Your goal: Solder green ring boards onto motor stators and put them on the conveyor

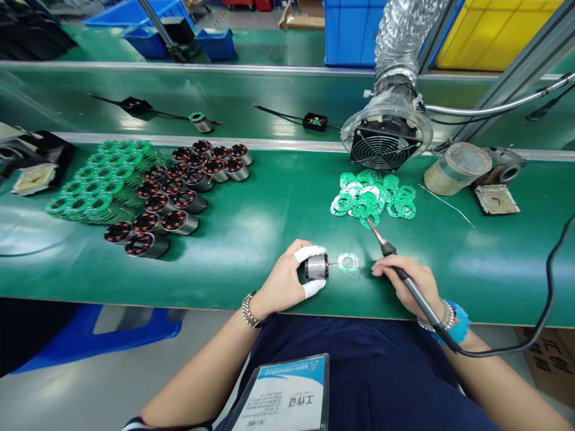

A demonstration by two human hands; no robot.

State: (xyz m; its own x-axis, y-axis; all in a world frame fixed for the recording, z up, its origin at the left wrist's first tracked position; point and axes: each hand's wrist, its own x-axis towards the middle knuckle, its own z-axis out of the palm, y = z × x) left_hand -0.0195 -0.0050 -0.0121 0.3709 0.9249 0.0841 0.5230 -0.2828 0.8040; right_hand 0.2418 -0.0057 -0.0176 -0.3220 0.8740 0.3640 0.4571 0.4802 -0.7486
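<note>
Brushed grey metal, smooth and round-walled: the metal cylinder [317,267], lying on its side, dark at its left end. The left hand [284,280] is clamped on it, thumb and a finger on opposite sides, both in matte white coverings [314,289]. A thin lead runs from its right end to the ring board [354,261], a flat, thin annulus, pale green and white, which lies on the counter [278,203] just right of the cylinder, between the two hands.

Right hand [424,278]: apart from the left, to the right of the cylinder, closed on the dark, slender handle of the soldering iron [415,290]. Its metal shaft points up and left to the near edge of the loose green rings [359,203]; tip contact cannot be told. These rings overlap in a flat heap beyond and right of the cylinder.

Beyond and left of the cylinder: wound cores [179,222], grey-walled with orange-brown windings, grouped in uneven rows; farther left, green ring stacks [96,200]. Beyond and right: black fan [384,149] with a round wire grille, under a crinkled silver foil duct [399,42]. Counter surface green, smooth, faintly glossy.
</note>
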